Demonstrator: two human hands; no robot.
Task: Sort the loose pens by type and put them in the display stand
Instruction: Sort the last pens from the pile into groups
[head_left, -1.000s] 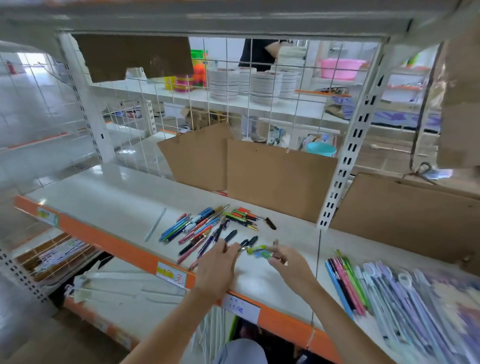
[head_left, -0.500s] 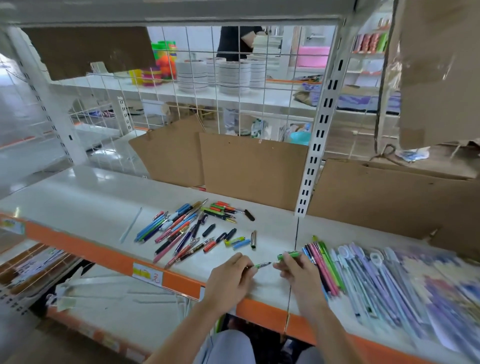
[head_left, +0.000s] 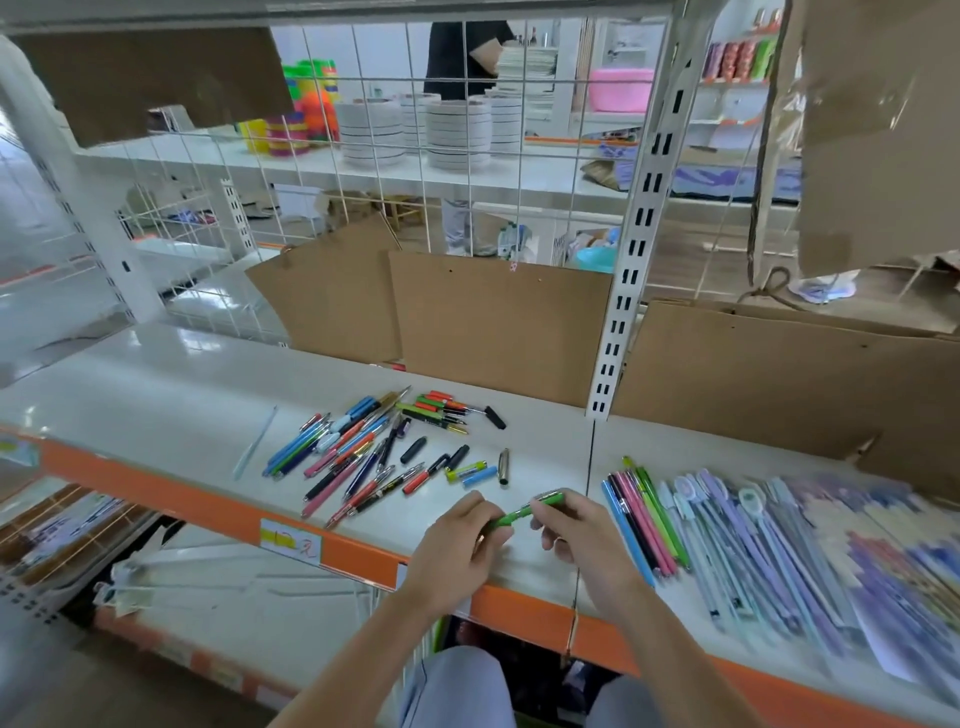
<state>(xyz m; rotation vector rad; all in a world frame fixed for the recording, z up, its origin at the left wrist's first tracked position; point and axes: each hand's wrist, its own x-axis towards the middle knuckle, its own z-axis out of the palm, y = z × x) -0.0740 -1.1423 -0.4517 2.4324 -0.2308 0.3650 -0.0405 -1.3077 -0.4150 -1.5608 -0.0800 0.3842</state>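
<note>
I see both hands over the front edge of the white shelf (head_left: 156, 395); the left hand (head_left: 457, 545) pinches the lower end of a green pen (head_left: 524, 512) with curled fingers; the right hand (head_left: 582, 540) pinches its upper end (pen tilted, clear of the shelf); the loose pens (head_left: 363, 452) lie scattered to the left; a sorted row of pens (head_left: 644, 519) lies just right of the hands.

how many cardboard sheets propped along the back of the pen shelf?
3. One tilted at the left, one upright in the middle, and a wide one right of the slotted upright. More cardboard hangs higher up, not on the shelf.
</note>
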